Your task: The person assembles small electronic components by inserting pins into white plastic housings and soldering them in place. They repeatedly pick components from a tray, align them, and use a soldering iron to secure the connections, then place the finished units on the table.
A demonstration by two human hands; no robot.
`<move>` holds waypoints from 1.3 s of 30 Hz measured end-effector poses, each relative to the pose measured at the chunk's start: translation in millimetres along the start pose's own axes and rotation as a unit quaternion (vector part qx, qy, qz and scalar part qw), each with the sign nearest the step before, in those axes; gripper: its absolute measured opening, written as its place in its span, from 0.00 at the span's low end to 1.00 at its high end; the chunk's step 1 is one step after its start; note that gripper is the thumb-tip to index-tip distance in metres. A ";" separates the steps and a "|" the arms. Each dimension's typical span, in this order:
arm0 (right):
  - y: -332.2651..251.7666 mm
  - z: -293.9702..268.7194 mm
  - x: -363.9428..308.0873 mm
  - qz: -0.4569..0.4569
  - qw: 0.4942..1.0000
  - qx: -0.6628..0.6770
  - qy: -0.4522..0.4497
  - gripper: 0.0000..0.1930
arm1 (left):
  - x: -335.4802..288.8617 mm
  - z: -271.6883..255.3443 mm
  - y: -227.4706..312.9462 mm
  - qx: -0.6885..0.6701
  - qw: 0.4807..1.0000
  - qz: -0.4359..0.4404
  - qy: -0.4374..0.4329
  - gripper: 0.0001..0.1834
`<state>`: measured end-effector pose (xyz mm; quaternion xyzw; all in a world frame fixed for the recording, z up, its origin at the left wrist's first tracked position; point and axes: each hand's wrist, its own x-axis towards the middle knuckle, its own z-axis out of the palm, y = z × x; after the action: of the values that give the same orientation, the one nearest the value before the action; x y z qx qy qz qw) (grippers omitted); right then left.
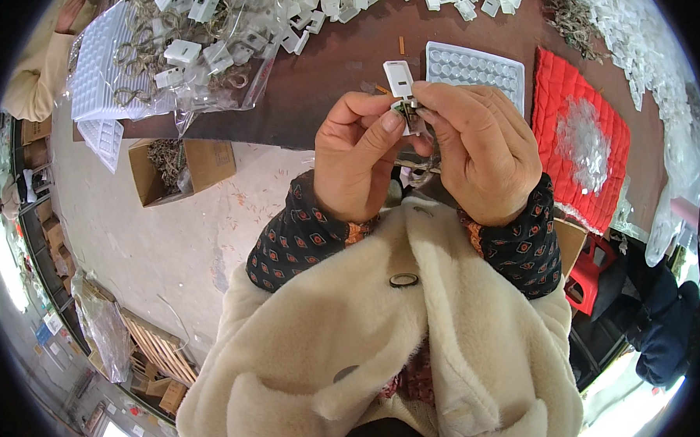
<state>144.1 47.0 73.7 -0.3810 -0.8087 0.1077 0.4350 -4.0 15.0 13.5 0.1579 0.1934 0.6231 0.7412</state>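
Note:
Above the near edge of the brown table, both my hands are at a small white plastic case (398, 78) with its lid flipped up. My left hand (354, 156) is closed on the case's lower part, thumb at the front. A bit of green circuit board shows inside, beside the thumb tip. My right hand (482, 150) is closed in a pinch at the right side of the case; its fingertips hide what lies between them. A greyish cable (420, 177) hangs below the fingers, in the gap between my hands.
A clear plastic bag (254, 89) of white cases and cables lies at the left by white trays (98, 79). Behind my hands is a white compartment tray (512, 77). A red quilted pad (545, 125) bears clear small pieces. A cardboard box (212, 162) stands below the table at left.

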 end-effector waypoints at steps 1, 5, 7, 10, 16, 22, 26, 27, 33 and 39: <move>-0.1 -1.2 -0.1 0.001 1.000 0.010 -0.009 0.12 | -0.9 -0.8 0.4 0.000 1.000 -0.004 0.001 0.07; 0.1 -10.5 -1.1 -0.012 0.999 0.035 -0.039 0.12 | -4.9 -4.1 2.8 -0.019 0.998 -0.054 -0.011 0.07; 1.0 -13.4 -1.6 -0.033 0.998 0.035 -0.046 0.14 | -6.1 -4.6 2.4 -0.027 0.998 -0.057 -0.016 0.07; 1.6 -13.8 -3.3 -0.074 0.996 0.007 -0.049 0.16 | -8.2 -3.6 0.3 -0.023 0.998 -0.056 -0.013 0.06; -13.6 -11.5 -17.1 -0.104 0.985 -0.101 -0.098 0.23 | -11.2 0.2 -7.5 0.028 0.999 0.017 0.041 0.05; -12.8 -25.6 -22.2 0.161 0.966 0.165 -0.121 0.18 | -11.9 1.5 0.5 -0.034 0.997 -0.063 -0.030 0.04; -3.2 -15.8 -20.3 0.436 0.749 0.491 -0.084 0.15 | -15.5 5.6 0.1 -0.027 0.989 -0.136 -0.043 0.06; -2.0 -12.6 -20.5 0.446 0.728 0.517 -0.067 0.13 | -15.0 5.8 -1.0 -0.045 0.987 -0.143 -0.053 0.05; -10.2 -14.1 -29.0 0.200 0.926 0.319 -0.022 0.10 | -13.8 2.0 -1.4 -0.097 0.976 -0.158 -0.112 0.09; -6.8 -11.2 -33.1 0.051 0.962 0.269 -0.008 0.16 | -24.0 12.0 -1.4 0.006 0.988 -0.153 0.025 0.18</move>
<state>160.3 17.1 63.2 -0.2894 -0.7327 0.3465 0.5092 -0.6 -8.8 25.5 0.1151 0.2372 0.5054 0.8216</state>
